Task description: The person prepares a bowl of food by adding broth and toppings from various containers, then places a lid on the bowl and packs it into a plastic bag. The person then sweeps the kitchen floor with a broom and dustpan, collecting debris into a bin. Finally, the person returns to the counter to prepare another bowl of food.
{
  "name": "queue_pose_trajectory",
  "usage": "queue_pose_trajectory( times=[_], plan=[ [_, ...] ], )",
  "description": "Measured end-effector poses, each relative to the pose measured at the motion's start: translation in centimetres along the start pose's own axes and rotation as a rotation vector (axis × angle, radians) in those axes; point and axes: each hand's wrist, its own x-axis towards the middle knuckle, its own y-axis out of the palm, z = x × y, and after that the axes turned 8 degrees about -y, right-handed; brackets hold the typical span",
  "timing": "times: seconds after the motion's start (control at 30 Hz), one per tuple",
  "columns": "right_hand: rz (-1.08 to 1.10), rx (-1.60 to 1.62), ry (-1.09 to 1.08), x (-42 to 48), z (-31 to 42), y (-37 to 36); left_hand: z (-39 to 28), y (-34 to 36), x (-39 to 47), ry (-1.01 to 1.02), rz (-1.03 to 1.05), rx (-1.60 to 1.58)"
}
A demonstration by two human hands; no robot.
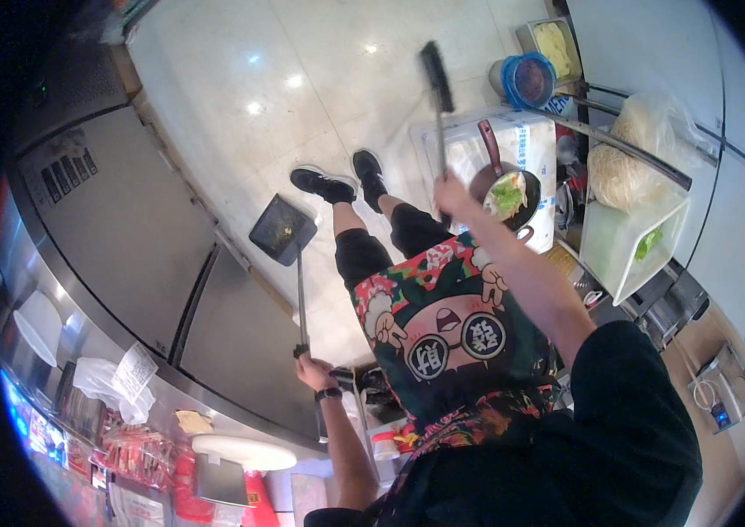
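My left hand (pixel 316 372) is closed around the upper end of a long-handled dustpan (pixel 282 230). The black pan rests near the tiled floor beside my shoes, with small yellowish debris in it. In my right hand (pixel 455 196) is the handle of a broom (pixel 437 76). Its dark bristle head is out over the floor (pixel 227 99), past my feet, and looks slightly blurred. The broom handle passes beside a wrapped white box (pixel 537 141), which bears a dark pan (pixel 530 204) with a reddish handle and leafy green food.
Steel cabinets (pixel 129 217) line the left side. On the right are a metal rail (pixel 616 145), a bag of noodles (pixel 616 165), a white plastic bin (pixel 629 244) with greens and a blue-lined bucket (pixel 511 82). Plates and packets lie on the counter at lower left.
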Motion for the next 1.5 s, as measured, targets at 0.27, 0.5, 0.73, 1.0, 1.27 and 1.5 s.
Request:
queue_pose_trajectory(
  times=[0.27,0.5,0.73,1.0,1.27,1.5],
  plan=[
    [0.279,0.220,0.104,-13.3,5.4,-4.1,0.8,-0.2,-0.2,-0.024,0.018,-0.086],
    [-0.026,-0.386,-0.406,0.8,14.2,-4.7,0.1,-0.7,-0.1,-0.031,0.009,-0.106],
    [0.185,-0.602,-0.406,7.8,17.8,-2.6,0.6,-1.4,0.8,-0.006,0.041,-0.110],
    [0.459,-0.324,-0.133,-7.6,14.0,-6.8,-0.5,-1.0,-1.1,-0.047,0.021,-0.077],
    [0.231,-0.373,-0.487,2.0,26.8,-3.9,0.3,-0.9,-2.0,-0.084,0.069,-0.129],
    [0.195,-0.600,-0.723,15.2,44.7,4.1,0.7,-1.0,-3.5,-0.133,0.042,-0.196]
  ],
)
